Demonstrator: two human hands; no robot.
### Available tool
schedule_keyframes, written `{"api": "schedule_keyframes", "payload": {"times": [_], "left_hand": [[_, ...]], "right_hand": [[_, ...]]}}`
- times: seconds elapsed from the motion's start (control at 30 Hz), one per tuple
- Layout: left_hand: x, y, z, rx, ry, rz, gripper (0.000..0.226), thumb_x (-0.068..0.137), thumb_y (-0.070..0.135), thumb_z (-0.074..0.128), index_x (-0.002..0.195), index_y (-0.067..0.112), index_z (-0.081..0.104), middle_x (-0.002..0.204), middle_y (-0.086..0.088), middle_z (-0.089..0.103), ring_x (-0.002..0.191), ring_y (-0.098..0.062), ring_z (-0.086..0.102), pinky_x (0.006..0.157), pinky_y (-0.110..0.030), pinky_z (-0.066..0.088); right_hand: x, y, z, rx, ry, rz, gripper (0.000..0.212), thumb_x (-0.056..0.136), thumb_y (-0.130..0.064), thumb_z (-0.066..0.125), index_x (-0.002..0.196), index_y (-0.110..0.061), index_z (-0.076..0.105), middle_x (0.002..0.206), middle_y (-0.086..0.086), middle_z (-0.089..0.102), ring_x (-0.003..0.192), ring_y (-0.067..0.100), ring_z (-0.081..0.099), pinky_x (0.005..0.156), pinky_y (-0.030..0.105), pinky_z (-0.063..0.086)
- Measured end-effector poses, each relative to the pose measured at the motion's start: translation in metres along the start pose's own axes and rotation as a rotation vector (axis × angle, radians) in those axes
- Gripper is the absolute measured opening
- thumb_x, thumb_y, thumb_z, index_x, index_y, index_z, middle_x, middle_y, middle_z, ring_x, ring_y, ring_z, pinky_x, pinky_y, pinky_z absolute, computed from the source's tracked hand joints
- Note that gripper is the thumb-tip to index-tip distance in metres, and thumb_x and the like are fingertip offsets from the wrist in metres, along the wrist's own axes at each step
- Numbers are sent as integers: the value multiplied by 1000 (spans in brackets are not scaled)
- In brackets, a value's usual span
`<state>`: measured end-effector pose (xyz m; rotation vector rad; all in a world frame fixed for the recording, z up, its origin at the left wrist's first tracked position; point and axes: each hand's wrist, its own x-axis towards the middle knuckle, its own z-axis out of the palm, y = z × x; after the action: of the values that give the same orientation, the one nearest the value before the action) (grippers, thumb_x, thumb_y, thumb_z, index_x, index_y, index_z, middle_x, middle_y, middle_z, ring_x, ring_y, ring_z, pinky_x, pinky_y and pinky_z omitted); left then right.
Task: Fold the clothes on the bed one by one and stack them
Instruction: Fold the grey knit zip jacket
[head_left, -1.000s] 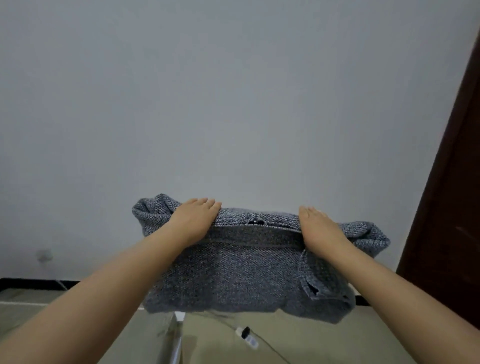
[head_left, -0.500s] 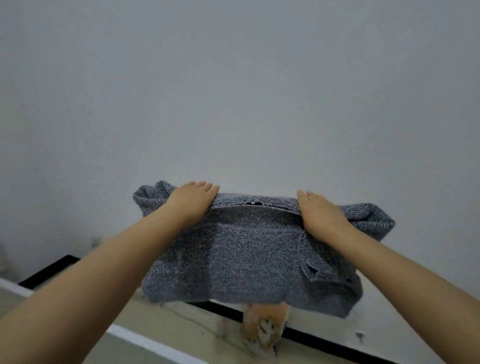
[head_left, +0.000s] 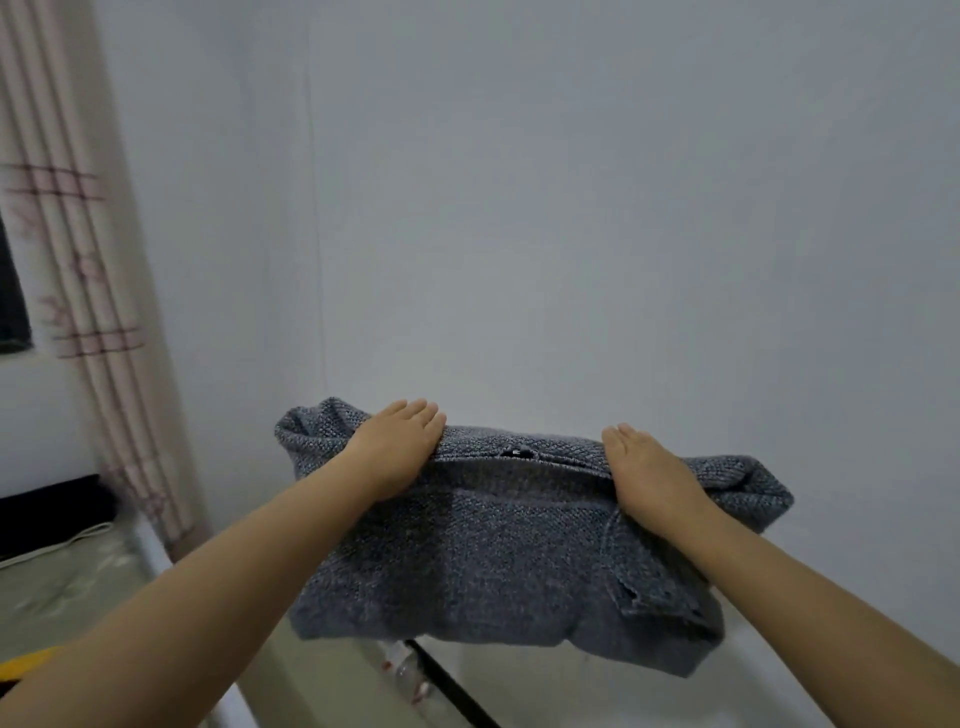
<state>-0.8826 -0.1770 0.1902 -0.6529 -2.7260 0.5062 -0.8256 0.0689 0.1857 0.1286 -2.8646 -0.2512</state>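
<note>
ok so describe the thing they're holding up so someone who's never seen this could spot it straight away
Look at the plain pale wall filling most of the view, then down to the two bare forearms reaching out in front of it. Between the left hand and right hand is a folded grey knitted sweater, the only dark, coarse-textured cloth here, unlike the striped curtain.

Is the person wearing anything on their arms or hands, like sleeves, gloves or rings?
No. Both forearms are bare as far as the picture shows, with no sleeve in view. The left hand and right hand wear no gloves, and no rings, watch or bracelets show.
</note>
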Motion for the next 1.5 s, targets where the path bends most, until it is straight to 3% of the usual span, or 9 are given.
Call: {"api": "schedule_keyframes", "payload": {"times": [0.43,0.57,0.67,0.73,0.87,1.0,1.27,1.5], "left_hand": [[134,-73,72,47,-128,-194,57,98,3,24,148,11,-2,157,-6,0,144,-16,2,115,-27,0],[157,-99,93,61,-219,-318,57,98,4,25,148,11,0,157,-6,2,144,-16,4,115,-27,1],[161,-119,111,71,-275,-417,56,98,3,25,148,10,1,157,-7,2,144,-17,4,116,-28,1],[155,-130,120,85,-311,-503,56,98,3,25,148,9,1,156,-8,3,144,-18,4,116,-28,1],[140,-164,136,104,-375,-662,57,97,1,26,148,9,2,156,-8,3,144,-18,3,116,-28,1],[118,-214,158,151,-451,-761,56,98,4,24,148,9,1,156,-8,2,144,-18,3,116,-28,0],[79,-358,219,139,-602,-904,56,98,5,24,148,12,2,157,-4,3,144,-15,4,115,-26,1],[72,-470,274,167,-646,-997,57,97,5,26,148,11,2,156,-6,4,144,-16,4,115,-27,1]], "right_hand": [[209,15,58,76,-19,-253,52,94,3,30,145,-5,17,152,15,20,141,22,20,114,30,17],[286,-1,87,110,-23,-354,44,94,1,33,137,-6,31,141,14,37,129,26,38,106,33,34],[333,-27,106,163,-31,-448,45,94,0,35,138,-6,29,138,14,41,124,27,43,101,35,40],[360,-51,112,200,-38,-523,51,94,-1,37,143,-5,21,140,15,39,125,27,43,100,35,40],[415,-113,121,255,-12,-670,51,94,-2,38,142,-6,22,136,14,44,119,28,47,92,35,43],[462,-190,129,282,-1,-830,54,94,-1,36,145,-7,18,139,13,42,123,26,45,96,34,42],[556,-368,129,310,-92,-1076,40,92,-2,37,132,-9,38,125,16,54,111,29,53,88,35,45],[632,-488,135,370,-84,-1139,45,93,-1,36,138,-7,32,131,17,48,115,31,50,92,39,45]]}}
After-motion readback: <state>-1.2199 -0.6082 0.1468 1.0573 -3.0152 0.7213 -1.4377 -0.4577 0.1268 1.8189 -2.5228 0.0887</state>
